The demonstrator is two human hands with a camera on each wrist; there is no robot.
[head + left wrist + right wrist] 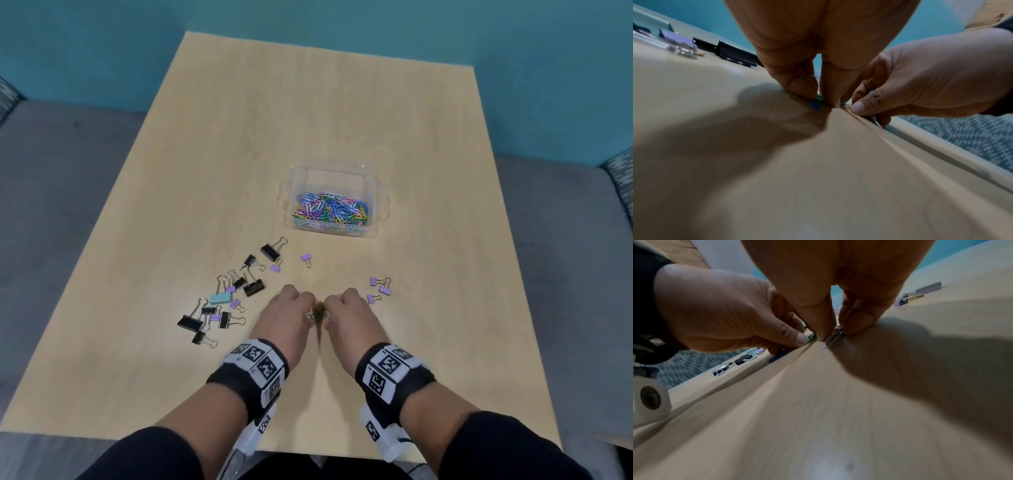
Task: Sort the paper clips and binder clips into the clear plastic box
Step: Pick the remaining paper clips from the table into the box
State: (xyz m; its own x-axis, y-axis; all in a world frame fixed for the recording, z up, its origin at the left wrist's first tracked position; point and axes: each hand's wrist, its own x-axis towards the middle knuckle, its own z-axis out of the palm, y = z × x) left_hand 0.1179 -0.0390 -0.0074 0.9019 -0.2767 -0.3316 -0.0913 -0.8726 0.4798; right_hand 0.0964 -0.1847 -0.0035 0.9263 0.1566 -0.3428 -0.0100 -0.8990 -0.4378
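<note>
A clear plastic box (371, 192) mid-table holds a heap of coloured paper clips (330, 210). Both hands meet near the table's front, over a small bunch of loose paper clips (318, 312). My left hand (306, 310) pinches green and blue clips (816, 104) against the tabletop with thumb and finger (818, 95). My right hand (329, 313) pinches a silvery paper clip (835, 337) between thumb and forefinger (838, 331). Most of the bunch is hidden under the fingers.
Several black, purple and one light-blue binder clips (222, 298) lie scattered left of my hands, up towards the box. Three purple binder clips (380, 289) lie just right of my right hand. The wooden table (342, 102) is bordered by grey seating.
</note>
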